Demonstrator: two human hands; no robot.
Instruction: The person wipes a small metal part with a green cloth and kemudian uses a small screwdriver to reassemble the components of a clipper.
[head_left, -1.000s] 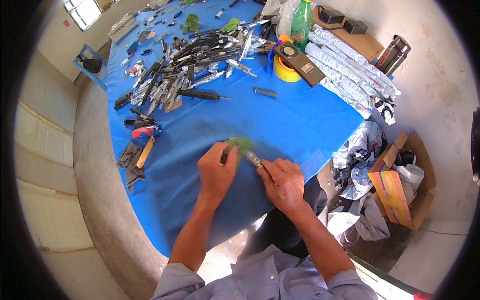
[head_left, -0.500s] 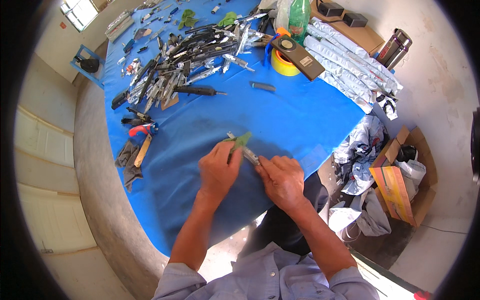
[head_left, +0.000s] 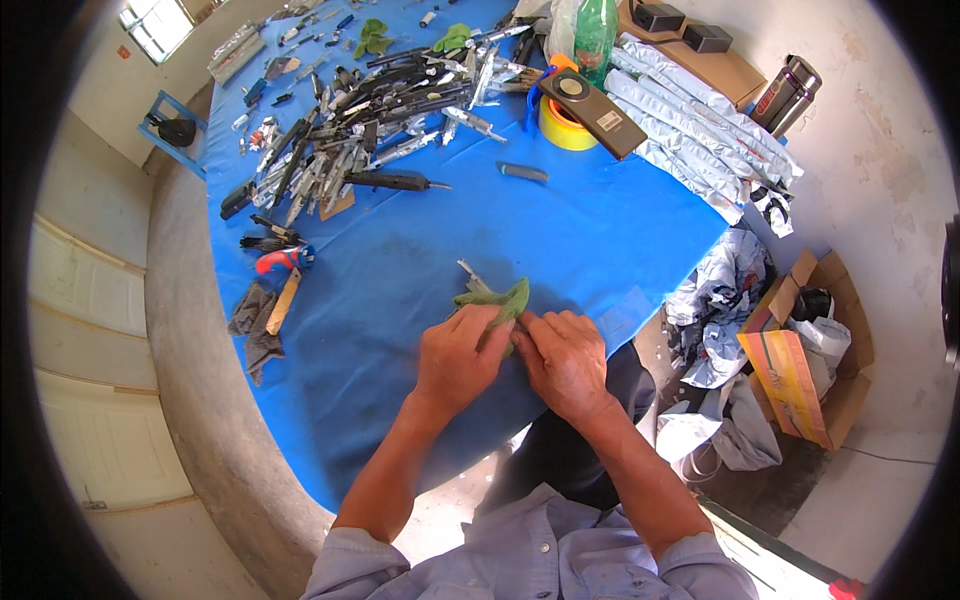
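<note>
A green cloth (head_left: 512, 298) is wrapped over a slim, silvery metal rod-like part (head_left: 473, 277). My left hand (head_left: 455, 360) pinches the cloth around this part, close beside my right hand (head_left: 568, 362). The fingers of my right hand are closed at the part's near end, which they and the cloth hide. The far tip sticks out beyond the cloth, over the blue-covered table (head_left: 400, 240). Its exact kind I cannot make out.
A big heap of black and silver metal parts (head_left: 370, 120) covers the table's far side. At left lie a red-blue tool (head_left: 278, 261), a wooden handle (head_left: 284, 302) and a grey rag (head_left: 258, 330). Yellow tape (head_left: 566, 130) and silvery wrapped bundles (head_left: 680, 120) sit at far right.
My left hand and the cloth have slid along the metal part toward my right hand, down and to the right. More of the far tip shows now. My right hand has barely moved.
</note>
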